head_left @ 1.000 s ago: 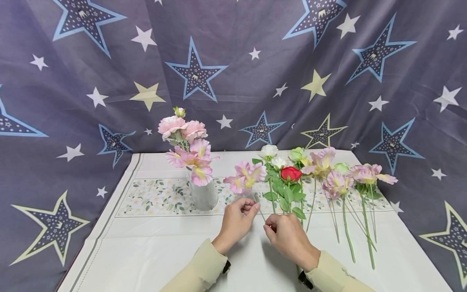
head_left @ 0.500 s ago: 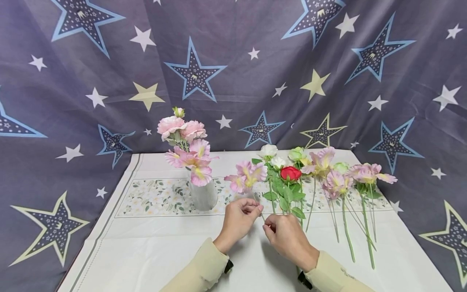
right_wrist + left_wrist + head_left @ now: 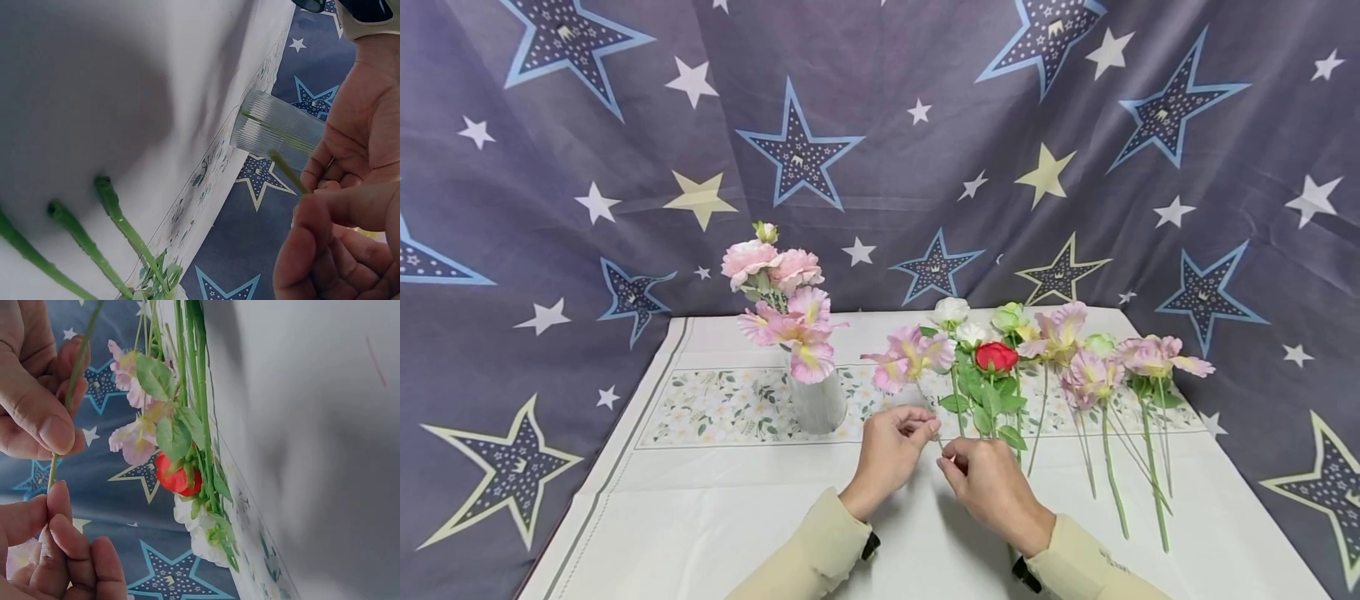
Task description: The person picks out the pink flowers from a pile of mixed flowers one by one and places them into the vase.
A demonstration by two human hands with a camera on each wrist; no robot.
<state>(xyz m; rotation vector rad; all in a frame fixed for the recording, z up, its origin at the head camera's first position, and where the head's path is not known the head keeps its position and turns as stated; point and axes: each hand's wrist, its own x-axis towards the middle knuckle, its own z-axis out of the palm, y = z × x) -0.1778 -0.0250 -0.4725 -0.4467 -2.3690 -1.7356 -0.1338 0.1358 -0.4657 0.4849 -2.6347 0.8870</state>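
Note:
Both hands pinch the thin green stem (image 3: 81, 359) of an artificial pink-and-yellow iris (image 3: 912, 358), held above the table with its bloom towards the back. My left hand (image 3: 891, 454) grips the stem nearer the bloom, thumb against fingertips. Just below it, my right hand (image 3: 998, 487) pinches the same stem between thumb and forefinger. The stem's cut end (image 3: 278, 159) sticks out past the fingers in the right wrist view. To the left stands a ribbed clear vase (image 3: 818, 404) with pink peonies (image 3: 748, 260) and another iris (image 3: 808, 333) in it.
Right of the hands lie a red rose (image 3: 997, 357), white roses (image 3: 951, 312), green roses (image 3: 1009, 317) and several more irises (image 3: 1157, 357), stems pointing to the front. A floral-printed band (image 3: 715, 404) crosses the white tablecloth (image 3: 700, 517). A starry curtain (image 3: 880, 150) hangs behind.
My right hand has shifted very slightly left and up, closer to my left hand. The held iris bloom has moved a little to the right. The vase and lying flowers keep their places.

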